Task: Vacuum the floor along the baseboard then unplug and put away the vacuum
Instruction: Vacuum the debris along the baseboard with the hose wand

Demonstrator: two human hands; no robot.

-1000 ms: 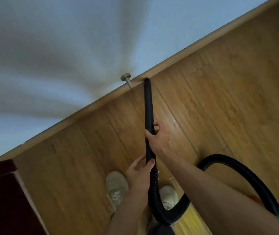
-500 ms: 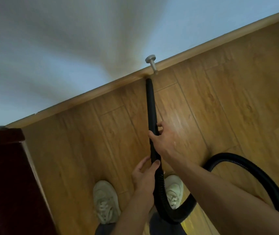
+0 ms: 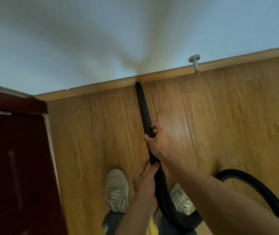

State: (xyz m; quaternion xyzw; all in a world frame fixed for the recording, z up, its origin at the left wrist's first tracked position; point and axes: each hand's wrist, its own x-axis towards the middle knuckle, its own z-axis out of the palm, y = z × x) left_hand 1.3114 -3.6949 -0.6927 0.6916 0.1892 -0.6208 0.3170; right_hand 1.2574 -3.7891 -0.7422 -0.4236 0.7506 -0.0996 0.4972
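With the crevice wand (image 3: 142,107) wrapped by fingers of right hand (image 3: 160,142) and left hand (image 3: 143,181), the dark red door (image 3: 16,158) at nine o'clock could be struck sweeping leftward.

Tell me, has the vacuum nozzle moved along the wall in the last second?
Yes. The nozzle was at the metal door stopper; now its tip sits well left of it along the baseboard, nearer the dark red door.

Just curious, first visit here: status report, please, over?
Right hand grips wand high, left hand low. Wand tip at baseboard. Door stop off right, not touching.
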